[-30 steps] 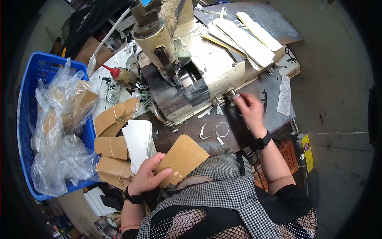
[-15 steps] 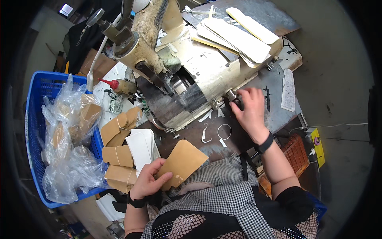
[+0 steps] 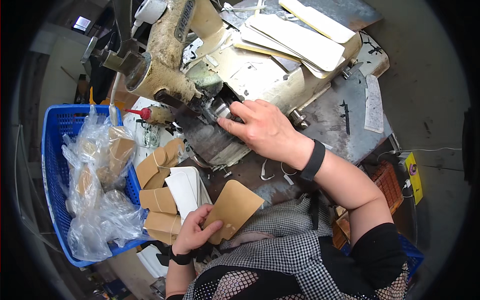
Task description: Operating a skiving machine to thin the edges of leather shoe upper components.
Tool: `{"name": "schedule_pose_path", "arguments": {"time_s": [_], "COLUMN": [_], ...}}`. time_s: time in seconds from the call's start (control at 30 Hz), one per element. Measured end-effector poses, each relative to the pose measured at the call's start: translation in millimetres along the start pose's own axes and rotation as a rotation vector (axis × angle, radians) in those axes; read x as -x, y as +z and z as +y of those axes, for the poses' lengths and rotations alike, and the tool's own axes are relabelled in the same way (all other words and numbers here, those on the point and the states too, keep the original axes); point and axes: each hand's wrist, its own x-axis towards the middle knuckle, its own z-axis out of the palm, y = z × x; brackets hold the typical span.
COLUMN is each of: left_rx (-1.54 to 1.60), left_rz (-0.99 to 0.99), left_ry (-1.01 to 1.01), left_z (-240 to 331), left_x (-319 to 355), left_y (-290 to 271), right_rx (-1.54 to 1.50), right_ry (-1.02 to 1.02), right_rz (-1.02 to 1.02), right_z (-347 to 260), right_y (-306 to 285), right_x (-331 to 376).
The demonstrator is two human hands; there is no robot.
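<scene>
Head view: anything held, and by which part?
Left hand: tan piece, by its lower-left edge, thumb on top. Right hand: at the machine; whether it grips anything can't be told.

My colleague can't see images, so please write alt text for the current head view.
A person's right hand is at the metal roller of a cream machine, while the left hand holds a flat tan piece. At left, a blue basket contains clear plastic bags.

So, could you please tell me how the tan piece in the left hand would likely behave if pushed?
The tan piece is probably fairly stiff, since it extends beyond the left hand without visibly drooping. It is likely light, as it looks thin. Being flat, it would probably slide rather than roll.
</scene>
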Motion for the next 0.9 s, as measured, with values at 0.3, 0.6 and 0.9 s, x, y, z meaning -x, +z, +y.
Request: {"name": "schedule_pose_path", "arguments": {"time_s": [0.3, 0.6, 0.9], "left_rx": [-0.012, -0.032, -0.319], "left_rz": [-0.022, -0.053, -0.065], "left_ry": [-0.024, -0.054, 0.012], "left_z": [0.0, 7.3, 7.8], "left_x": [-8.8, -22.4, -48.2], "left_y": [0.7, 5.3, 1.8], "right_rx": [0.069, 0.143, -0.063], "right_ry": [-0.095, -0.123, 0.547], "right_rz": [0.045, -0.002, 0.214], "right_z": [6.1, 3.3, 7.4], "right_y": [0.8, -0.2, -35.3], "right_x": [3.4, 5.2, 63.7]}}
